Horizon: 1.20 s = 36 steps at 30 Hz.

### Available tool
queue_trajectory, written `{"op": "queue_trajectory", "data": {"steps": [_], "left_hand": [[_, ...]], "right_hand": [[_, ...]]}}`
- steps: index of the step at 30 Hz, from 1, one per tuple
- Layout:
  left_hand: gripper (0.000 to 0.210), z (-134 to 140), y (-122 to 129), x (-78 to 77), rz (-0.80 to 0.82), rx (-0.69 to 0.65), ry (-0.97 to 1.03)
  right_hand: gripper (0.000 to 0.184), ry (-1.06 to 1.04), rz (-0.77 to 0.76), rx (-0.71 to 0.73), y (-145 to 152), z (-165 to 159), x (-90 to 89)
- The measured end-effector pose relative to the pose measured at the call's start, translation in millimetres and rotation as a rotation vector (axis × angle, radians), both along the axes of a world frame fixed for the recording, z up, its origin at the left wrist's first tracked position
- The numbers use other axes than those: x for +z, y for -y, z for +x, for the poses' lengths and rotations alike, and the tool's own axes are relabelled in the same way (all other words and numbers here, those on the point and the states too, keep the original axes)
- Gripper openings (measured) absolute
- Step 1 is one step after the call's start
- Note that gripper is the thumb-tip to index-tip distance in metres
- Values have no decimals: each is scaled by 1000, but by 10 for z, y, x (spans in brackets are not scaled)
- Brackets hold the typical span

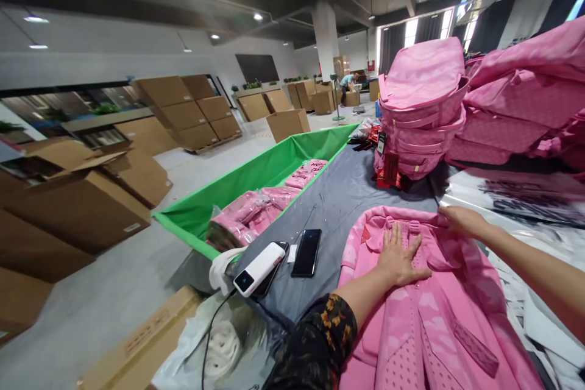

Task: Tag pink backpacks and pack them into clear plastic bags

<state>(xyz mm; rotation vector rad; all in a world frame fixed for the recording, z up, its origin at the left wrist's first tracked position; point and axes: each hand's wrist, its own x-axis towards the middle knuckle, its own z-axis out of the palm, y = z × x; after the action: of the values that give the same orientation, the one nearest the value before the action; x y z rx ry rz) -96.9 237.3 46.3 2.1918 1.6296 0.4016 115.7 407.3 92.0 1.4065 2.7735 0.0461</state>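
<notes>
Head: left hand (401, 258) wide on pink backpack (404, 341), right hand (462, 221) at edge, grip unclear.

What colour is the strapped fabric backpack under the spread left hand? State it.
Pink; the strapped fabric backpack shows best in the head view.

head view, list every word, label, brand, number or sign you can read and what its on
Nothing reads surely.
Pink pack: dark lettering, blurred.
White device: display too small.
Long carton: print blurred.
Clear bags: dark print blurred.
Carton label: too small.
Near backpack: no readable text.
</notes>
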Motion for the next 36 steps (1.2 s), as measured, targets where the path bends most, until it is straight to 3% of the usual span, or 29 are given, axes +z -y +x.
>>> {"op": "queue_trajectory", "data": {"steps": [5, 10, 12, 17, 19, 22, 27, 32, 36], "left_hand": [[88, 16, 66, 14, 122, 35, 40], [81, 25, 12, 85, 24, -20, -81], [82, 29, -16, 67, 52, -27, -112], [82, 38, -27, -35, 149, -18, -193], [80, 45, 6, -76, 191, -6, -223], [82, 47, 67, -141, 333, 22, -219], [82, -35, 9, -125, 431, 48, -199], [71, -150, -174, -41, 142, -26, -252], [66, -144, -315, -127, 91, -48, -198]], "right_hand": [[44, 73, -131, -24, -356, -124, -136], [30, 130, -123, 27, -249, -254, -18], [21, 119, -101, 103, -154, -507, 86], [43, 61, -110, 400, -26, -1587, 185], [34, 117, -147, 451, -70, -1938, 170], [17, 218, -184, 475, -188, -2211, 126], [24, 275, -175, 487, -215, -2299, -6], [18, 191, -68, 400, 104, -2197, -129], [21, 52, 47, 330, 331, -2054, -97]]}}
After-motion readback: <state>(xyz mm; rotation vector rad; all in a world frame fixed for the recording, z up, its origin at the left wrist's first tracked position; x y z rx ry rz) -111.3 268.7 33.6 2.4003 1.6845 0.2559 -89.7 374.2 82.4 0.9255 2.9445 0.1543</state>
